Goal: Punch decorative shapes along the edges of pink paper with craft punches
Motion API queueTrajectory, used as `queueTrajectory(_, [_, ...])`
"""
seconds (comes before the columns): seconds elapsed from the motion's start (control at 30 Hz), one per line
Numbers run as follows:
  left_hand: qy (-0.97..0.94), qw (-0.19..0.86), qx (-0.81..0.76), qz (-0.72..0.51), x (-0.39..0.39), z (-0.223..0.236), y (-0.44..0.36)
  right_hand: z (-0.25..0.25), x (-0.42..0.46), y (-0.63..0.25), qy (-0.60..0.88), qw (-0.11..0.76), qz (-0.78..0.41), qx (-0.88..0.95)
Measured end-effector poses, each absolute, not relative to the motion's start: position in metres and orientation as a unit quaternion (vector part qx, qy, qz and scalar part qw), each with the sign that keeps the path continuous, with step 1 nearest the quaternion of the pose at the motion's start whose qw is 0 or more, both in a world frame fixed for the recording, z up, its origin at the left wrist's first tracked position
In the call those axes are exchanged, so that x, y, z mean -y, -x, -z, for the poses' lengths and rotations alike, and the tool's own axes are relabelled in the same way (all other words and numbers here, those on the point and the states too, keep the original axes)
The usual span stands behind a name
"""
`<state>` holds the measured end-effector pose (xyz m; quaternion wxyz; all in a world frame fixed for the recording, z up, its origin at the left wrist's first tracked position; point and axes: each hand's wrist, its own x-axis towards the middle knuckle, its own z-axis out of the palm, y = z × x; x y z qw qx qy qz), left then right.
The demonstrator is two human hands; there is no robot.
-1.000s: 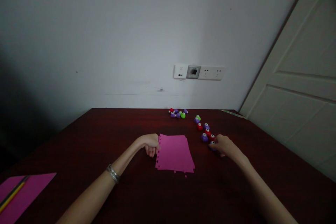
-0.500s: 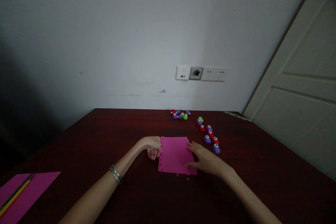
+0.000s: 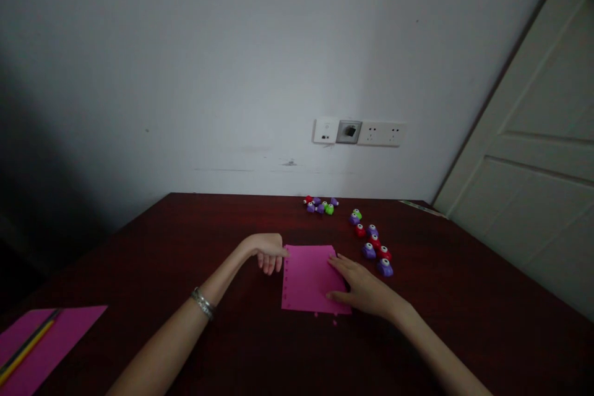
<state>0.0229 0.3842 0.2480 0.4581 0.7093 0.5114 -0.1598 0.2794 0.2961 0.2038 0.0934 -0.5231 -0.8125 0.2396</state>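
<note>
A pink sheet of paper (image 3: 309, 281) lies on the dark red-brown table, with a row of small notches or holes along its left edge. At its upper left corner is my left hand (image 3: 269, 249), bent at the wrist. Its thumb reaches to the sheet's edge, while the other fingers point down beside the paper; I see nothing held in them. My right hand (image 3: 364, 284) rests flat on the sheet's right side, fingers spread. Two tiny pink scraps (image 3: 335, 323) lie just below the sheet's near edge.
Several small purple and red toy-like pieces with eyes (image 3: 374, 241) lie right of the sheet. Another cluster, with green ones (image 3: 329, 209), sits near the wall. At far left, pencils (image 3: 28, 352) lie on another pink sheet (image 3: 69, 334). Wall sockets (image 3: 380, 134) are behind the table.
My left hand has shifted slightly up along the sheet's left edge, and its thumb now shows at the corner. The right hand stays on the paper. The view has shifted slightly.
</note>
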Motion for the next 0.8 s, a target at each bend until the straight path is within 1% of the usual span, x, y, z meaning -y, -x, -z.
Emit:
queueTrajectory(0.17, [-0.743, 0.406, -0.525, -0.089, -0.425, -0.244, -0.031, -0.208, -0.295, -0.279, 0.523, 0.123, -0.218, 0.815])
queueTrajectory(0.23, [-0.754, 0.340, -0.535, -0.172, -0.447, -0.235, -0.040, -0.211, -0.295, -0.279, 0.521, 0.143, -0.210, 0.815])
queueTrajectory(0.27, [-0.757, 0.322, -0.535, -0.192, -0.458, -0.230, -0.045, -0.212, -0.295, -0.278, 0.521, 0.153, -0.206, 0.814])
queueTrajectory(0.4, [-0.768, 0.281, -0.527, -0.231, -0.499, -0.218, -0.065, -0.217, -0.295, -0.280, 0.522, 0.179, -0.183, 0.814])
queueTrajectory(0.57, [-0.791, 0.241, -0.496, -0.265, -0.528, -0.214, -0.084, -0.218, -0.296, -0.283, 0.511, 0.195, -0.153, 0.823])
queueTrajectory(0.8, [-0.811, 0.242, -0.475, -0.243, -0.548, -0.204, -0.103, -0.226, -0.298, -0.284, 0.507, 0.202, -0.141, 0.826])
